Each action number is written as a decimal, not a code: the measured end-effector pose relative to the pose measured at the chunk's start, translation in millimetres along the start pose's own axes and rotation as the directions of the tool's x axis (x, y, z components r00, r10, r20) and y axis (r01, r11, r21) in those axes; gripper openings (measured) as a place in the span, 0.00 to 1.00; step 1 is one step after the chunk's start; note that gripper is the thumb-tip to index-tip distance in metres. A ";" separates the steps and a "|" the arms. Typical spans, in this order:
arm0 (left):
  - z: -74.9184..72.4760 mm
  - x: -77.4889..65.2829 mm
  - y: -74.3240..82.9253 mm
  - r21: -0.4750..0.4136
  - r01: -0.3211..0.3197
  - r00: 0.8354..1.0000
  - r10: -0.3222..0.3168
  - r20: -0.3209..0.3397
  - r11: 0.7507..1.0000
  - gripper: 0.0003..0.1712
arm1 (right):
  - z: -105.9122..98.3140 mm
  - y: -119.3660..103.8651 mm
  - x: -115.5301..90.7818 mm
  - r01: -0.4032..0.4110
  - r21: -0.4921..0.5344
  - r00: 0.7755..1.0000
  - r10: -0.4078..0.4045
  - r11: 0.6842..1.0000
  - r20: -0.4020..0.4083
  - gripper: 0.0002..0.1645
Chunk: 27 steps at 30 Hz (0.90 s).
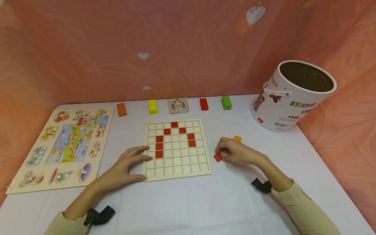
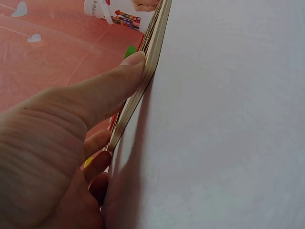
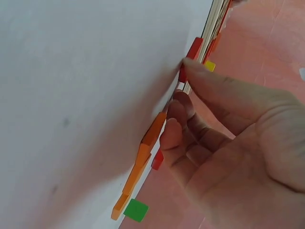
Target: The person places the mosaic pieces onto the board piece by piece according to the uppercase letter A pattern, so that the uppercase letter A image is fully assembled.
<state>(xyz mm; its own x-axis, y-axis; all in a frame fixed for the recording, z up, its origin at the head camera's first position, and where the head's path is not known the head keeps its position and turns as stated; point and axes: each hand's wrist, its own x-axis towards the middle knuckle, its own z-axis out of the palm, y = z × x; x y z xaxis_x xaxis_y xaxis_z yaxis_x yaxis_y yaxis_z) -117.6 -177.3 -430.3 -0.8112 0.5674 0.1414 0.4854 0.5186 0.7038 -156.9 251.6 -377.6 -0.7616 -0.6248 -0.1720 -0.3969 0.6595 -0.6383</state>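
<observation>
A wooden grid board (image 1: 176,162) lies at the middle of the table, with several red square tiles set in its cells in an arch-like pattern. My left hand (image 1: 124,166) rests along the board's left edge, fingers spread over the rim and thumb near the lower corner. In the left wrist view, the thumb (image 2: 112,81) touches the edge of the board. To the right of the board, my right hand (image 1: 235,150) pinches a loose red tile (image 1: 218,157) at the table surface. Orange tiles (image 3: 152,131) lie beside that hand, partly hidden by it in the head view.
Behind the board stand orange (image 1: 121,109), yellow (image 1: 152,107), red (image 1: 204,104) and green (image 1: 226,102) blocks, plus a small pattern card (image 1: 178,105). A picture puzzle board (image 1: 110,120) lies at left. A white bucket (image 1: 276,107) stands at the back right.
</observation>
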 end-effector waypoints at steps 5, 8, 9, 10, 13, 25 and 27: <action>0.0 0.1 0.6 0.004 0.001 1.000 -0.001 -0.002 1.000 0.34 | 1.1 -1.5 0.8 0.001 0.010 1.000 -0.001 1.000 0.019 0.14; -0.1 0.1 0.7 0.005 -0.002 1.000 0.002 -0.003 1.000 0.34 | 2.5 -2.2 1.2 0.021 0.001 0.999 -0.021 1.000 0.033 0.16; -0.1 0.1 0.6 0.005 -0.003 1.000 0.003 -0.003 1.000 0.34 | 3.2 -2.4 1.3 0.030 -0.003 0.999 -0.030 1.000 0.037 0.16; -0.1 0.1 0.6 0.005 -0.003 1.000 0.003 -0.003 1.000 0.34 | 4.0 -2.6 1.5 0.040 -0.009 0.998 -0.040 0.999 0.039 0.16; 0.0 0.1 0.4 0.004 -0.002 1.000 0.002 -0.002 1.000 0.34 | 7.0 -3.0 2.1 0.057 -0.006 0.998 -0.057 0.998 0.040 0.14; 0.0 0.1 -0.2 0.003 0.000 1.000 0.000 -0.002 1.000 0.34 | 5.9 -16.2 14.1 0.127 0.105 0.992 -0.126 0.986 -0.018 0.10; -0.1 -0.2 -0.5 0.002 0.000 1.000 0.000 -0.002 1.000 0.33 | 6.0 -21.4 22.3 0.145 0.124 0.989 -0.142 0.982 -0.035 0.09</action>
<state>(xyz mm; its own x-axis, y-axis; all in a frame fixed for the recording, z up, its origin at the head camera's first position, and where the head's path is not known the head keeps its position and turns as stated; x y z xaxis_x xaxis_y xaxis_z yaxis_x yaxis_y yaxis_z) -117.7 -177.7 -430.6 -0.8116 0.5665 0.1425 0.4862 0.5199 0.7023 -162.3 221.0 -372.2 -0.7150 -0.6971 -0.0529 -0.4367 0.5045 -0.7449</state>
